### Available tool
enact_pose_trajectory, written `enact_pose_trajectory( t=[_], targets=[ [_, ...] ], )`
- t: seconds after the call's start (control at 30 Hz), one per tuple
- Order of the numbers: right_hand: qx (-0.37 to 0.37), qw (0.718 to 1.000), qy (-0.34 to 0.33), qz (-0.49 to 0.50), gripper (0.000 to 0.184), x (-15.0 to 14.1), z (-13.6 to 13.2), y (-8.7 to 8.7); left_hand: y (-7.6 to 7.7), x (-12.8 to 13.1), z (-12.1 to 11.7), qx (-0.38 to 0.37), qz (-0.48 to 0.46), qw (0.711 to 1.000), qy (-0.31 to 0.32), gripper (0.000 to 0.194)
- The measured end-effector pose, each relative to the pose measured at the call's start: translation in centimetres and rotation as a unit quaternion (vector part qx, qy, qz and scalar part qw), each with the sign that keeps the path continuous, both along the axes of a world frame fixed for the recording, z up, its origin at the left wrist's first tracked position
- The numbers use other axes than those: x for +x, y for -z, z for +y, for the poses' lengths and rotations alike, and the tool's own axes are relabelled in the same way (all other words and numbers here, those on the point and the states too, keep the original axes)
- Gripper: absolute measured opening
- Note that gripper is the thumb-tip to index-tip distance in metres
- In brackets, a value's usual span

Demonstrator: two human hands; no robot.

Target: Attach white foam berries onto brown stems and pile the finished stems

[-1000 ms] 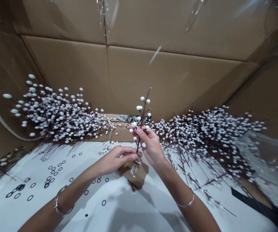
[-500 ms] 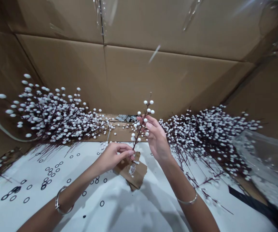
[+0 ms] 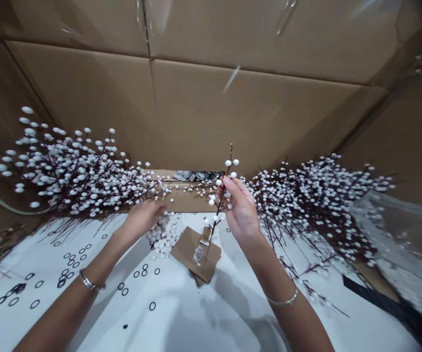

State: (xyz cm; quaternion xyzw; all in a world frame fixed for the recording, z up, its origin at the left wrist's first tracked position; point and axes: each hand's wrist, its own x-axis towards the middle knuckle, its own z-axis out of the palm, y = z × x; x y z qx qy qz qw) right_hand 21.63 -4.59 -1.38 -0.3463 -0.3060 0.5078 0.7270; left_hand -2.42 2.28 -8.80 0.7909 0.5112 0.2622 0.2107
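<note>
My right hand (image 3: 243,208) pinches a dark stem with white berries, a berry branch (image 3: 216,218), between thumb and fingers. The branch stands nearly upright, its bare tip above the hand and its lower end over a piece of brown cardboard (image 3: 185,247). On that cardboard is a glossy clear blob (image 3: 198,255). My left hand (image 3: 141,217) is off the branch, at the back edge of the white table, beside a heap of loose white berries (image 3: 163,237). Its fingers are curled together near a thin pale stick; whether they hold anything is hidden.
Bunches of white-berry branches lie at the left (image 3: 86,176) and right (image 3: 306,190). Small black rings (image 3: 72,264) are scattered on the white table (image 3: 137,327). A clear plastic bag (image 3: 397,230) lies far right. Cardboard walls (image 3: 203,112) rise behind.
My left hand has let go of the branch's lower stem and moved left and back to the loose berries. My right hand still holds the branch, which has shifted slightly right.
</note>
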Motion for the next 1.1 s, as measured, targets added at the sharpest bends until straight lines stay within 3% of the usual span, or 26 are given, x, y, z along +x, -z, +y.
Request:
enact_pose_trajectory(
  t=[0.2,0.4,0.5,0.6,0.67,0.73,0.8,0.93,1.1],
  targets=[
    [0.002,1.000,-0.012,0.021,0.018,-0.3,-0.4,-0.2,3.3,0.4,1.7,-0.040,0.102,0.994,0.028,0.005],
    [0.009,0.999,-0.028,0.028,0.016,-0.2,-0.4,-0.1,4.1,0.5,1.7,-0.040,0.135,0.988,0.059,0.009],
    [0.004,0.999,-0.030,0.026,0.017,-0.4,-0.5,-0.1,3.0,0.6,1.7,-0.019,0.106,0.991,0.076,0.009],
    [0.002,0.998,-0.054,0.016,0.019,-0.9,-0.7,0.2,0.8,0.9,1.1,-0.009,0.037,0.995,0.087,0.022],
    [-0.001,0.997,-0.081,-0.008,0.018,-1.4,-0.9,0.5,-0.7,1.3,0.0,-0.030,-0.097,0.991,0.087,0.028],
    [-0.004,0.993,-0.114,-0.045,0.017,-2.1,-1.0,1.0,-2.2,2.0,-1.3,-0.061,-0.248,0.963,0.086,0.029],
    [-0.005,0.987,-0.145,-0.072,0.017,-2.7,-1.1,1.5,-3.3,2.7,-2.8,-0.081,-0.339,0.933,0.092,0.028],
    [0.011,0.981,-0.172,-0.086,0.018,-3.3,-1.2,2.5,-4.7,3.7,-4.9,-0.107,-0.406,0.903,0.096,0.025],
    [0.017,0.980,-0.185,-0.072,0.018,-3.5,-1.2,2.8,-5.4,4.0,-5.7,-0.115,-0.436,0.890,0.070,0.028]
  ],
)
